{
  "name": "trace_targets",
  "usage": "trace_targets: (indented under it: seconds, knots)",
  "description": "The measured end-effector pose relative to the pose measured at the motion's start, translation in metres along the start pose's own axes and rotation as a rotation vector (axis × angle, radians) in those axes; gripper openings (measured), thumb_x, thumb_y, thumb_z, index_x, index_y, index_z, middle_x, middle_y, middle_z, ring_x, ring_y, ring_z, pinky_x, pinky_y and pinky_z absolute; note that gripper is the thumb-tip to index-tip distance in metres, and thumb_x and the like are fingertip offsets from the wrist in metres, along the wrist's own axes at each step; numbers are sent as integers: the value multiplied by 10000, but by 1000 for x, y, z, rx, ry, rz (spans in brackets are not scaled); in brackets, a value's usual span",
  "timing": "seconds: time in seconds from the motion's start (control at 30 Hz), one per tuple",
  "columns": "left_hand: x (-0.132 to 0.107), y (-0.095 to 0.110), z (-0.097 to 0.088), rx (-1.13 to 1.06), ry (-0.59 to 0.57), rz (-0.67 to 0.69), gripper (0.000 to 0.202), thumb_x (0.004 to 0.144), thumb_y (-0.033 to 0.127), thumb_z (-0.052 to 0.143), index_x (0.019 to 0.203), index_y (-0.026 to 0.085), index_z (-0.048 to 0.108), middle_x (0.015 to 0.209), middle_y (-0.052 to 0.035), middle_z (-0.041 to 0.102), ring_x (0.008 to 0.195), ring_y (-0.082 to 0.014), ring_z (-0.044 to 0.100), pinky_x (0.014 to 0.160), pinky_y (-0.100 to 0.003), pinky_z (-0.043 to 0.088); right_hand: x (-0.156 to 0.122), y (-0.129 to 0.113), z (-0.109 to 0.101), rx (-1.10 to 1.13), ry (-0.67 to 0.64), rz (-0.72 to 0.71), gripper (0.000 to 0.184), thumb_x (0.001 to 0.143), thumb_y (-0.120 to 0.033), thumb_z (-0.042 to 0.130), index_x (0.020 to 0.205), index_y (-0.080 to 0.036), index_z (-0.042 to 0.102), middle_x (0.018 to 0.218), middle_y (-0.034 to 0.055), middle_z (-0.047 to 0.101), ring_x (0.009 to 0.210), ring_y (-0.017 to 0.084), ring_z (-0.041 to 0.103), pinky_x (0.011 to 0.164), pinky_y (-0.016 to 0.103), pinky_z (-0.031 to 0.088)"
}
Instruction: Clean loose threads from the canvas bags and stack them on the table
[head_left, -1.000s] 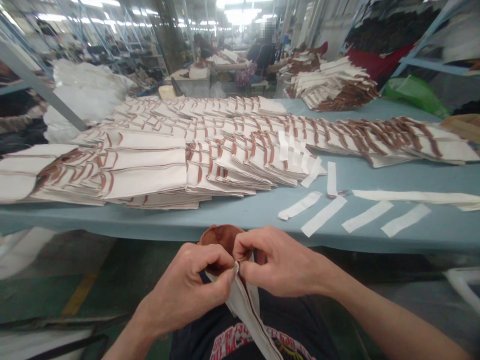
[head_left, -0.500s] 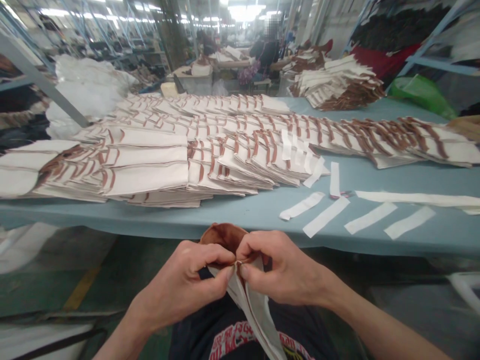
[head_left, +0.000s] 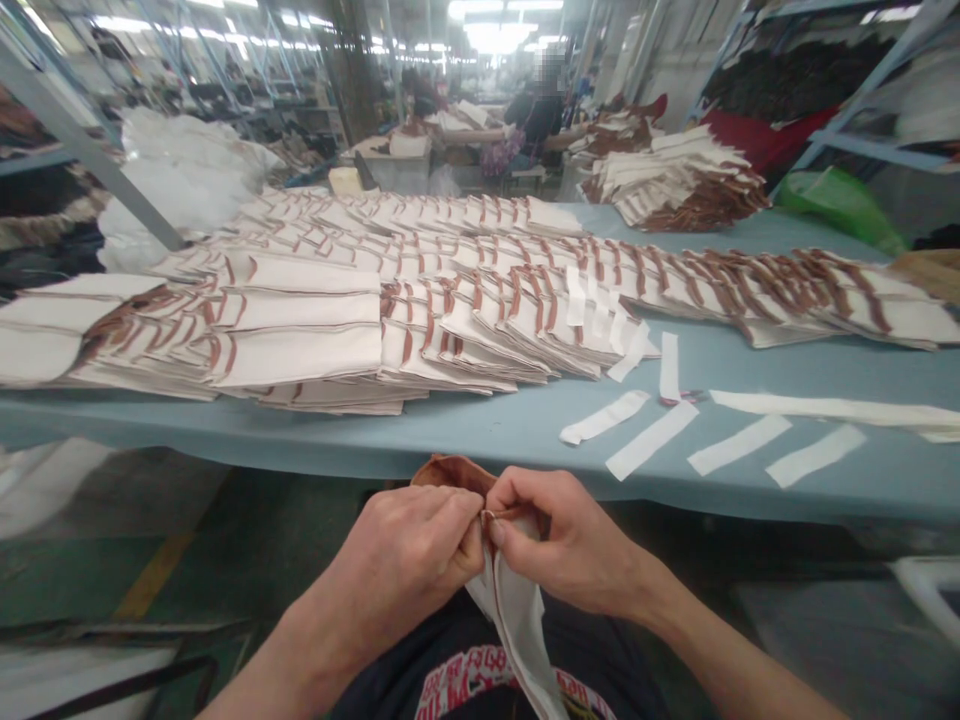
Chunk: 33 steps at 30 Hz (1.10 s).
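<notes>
Found the cloth piece (head_left: 529, 600) held up in front of the tabletop (head_left: 465, 430), near the middle of its front edge; cannot tell whether touching that edge. Noted a pale outer face, a dark seam line running down the length, and a brown lining (head_left: 454, 471) showing at the open upper end. Observed the left hand (head_left: 421, 535) closed, fingers folded in, gripping the rim of the cloth piece; cannot see the fingertips fully. Observed the right hand (head_left: 561, 535) closed in a pinch, thumb against forefinger, on the same rim. Found both hands close together before the tabletop's front edge.

Recorded overlapping rows of pale pieces (head_left: 300, 350) with brown edges on the tabletop, heaviest at its left and middle, reaching along to its right end. Noted short white strips (head_left: 651, 440) laid at the right front of the tabletop, and a longer strip (head_left: 825, 408) toward its right end. Located a separate tall pile (head_left: 675, 175) at the far right of the tabletop, with a green bag (head_left: 836, 205) toward the far right corner. Located whitish plastic (head_left: 180, 165) at its far left. Saw a person in dark clothing (head_left: 535, 115) well beyond the tabletop, blurred
</notes>
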<state>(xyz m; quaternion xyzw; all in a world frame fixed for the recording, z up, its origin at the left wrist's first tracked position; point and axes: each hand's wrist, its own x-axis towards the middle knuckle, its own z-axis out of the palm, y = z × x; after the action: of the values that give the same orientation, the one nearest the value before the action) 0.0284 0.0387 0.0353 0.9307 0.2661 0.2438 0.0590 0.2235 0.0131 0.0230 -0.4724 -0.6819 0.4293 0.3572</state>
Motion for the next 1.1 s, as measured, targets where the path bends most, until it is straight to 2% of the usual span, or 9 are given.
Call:
trace_targets:
  seconds: [0.1,0.2,0.3,0.4,0.57,0.7,0.9,1.03,1.1]
  knots:
    - [0,-6,8,10,42,0,268,937,51,475,734,159,612,613,-3,653,523,-141,627,532,-270,431,-1,3,1,-20,34,1,65,771,-161,575,725,-195,544,641,-58,510,564,93,409,526,212,315]
    - [2,-12,9,-138,62,-29,243,899,53,487,737,156,636,608,8,657,517,-110,593,537,-226,414,-3,2,1,-14,36,-6,71,779,-176,567,722,-198,531,628,-60,498,557,93,405,521,213,312]
    - [4,-12,2,-401,-12,-164,191,826,75,515,696,165,622,587,42,618,502,-73,512,516,-173,369,-5,-2,1,39,19,3,95,780,-200,574,701,-199,520,608,-63,478,547,91,395,510,212,308]
    - [6,-5,-4,-610,-87,-304,181,824,129,496,667,170,578,568,56,555,495,-67,447,491,-156,339,-8,-6,1,150,14,40,147,819,-257,563,695,-198,511,592,-60,474,530,90,395,501,214,310]
    - [6,4,-1,-783,-74,-432,200,865,198,468,686,176,554,576,63,482,510,-78,415,493,-166,348,-6,-8,-1,187,35,44,176,831,-286,550,686,-196,506,593,-56,480,532,88,402,500,213,316]
    - [7,2,3,-796,-86,-444,211,881,223,468,692,177,552,576,62,456,503,-85,398,477,-184,318,-6,-7,-2,112,19,39,159,796,-243,578,675,-196,485,604,-70,430,558,84,360,514,214,288]
    - [9,3,5,-860,-97,-348,257,909,235,422,682,173,527,606,44,467,538,-91,426,536,-207,326,-12,-9,-6,135,-44,132,175,799,-230,607,687,-195,477,623,-73,413,582,88,354,526,214,277]
    - [6,3,7,-962,-131,-403,335,927,358,549,651,184,474,582,61,399,524,-86,350,506,-208,287,-13,-14,-11,214,-116,196,218,835,-289,685,718,-175,541,657,-59,482,607,93,395,544,209,310]
    - [4,0,7,-1025,-173,-433,409,926,458,619,657,179,489,586,58,418,530,-85,353,501,-201,294,-13,-14,-12,269,-147,215,240,842,-326,731,748,-163,583,676,-53,512,618,95,415,555,208,329]
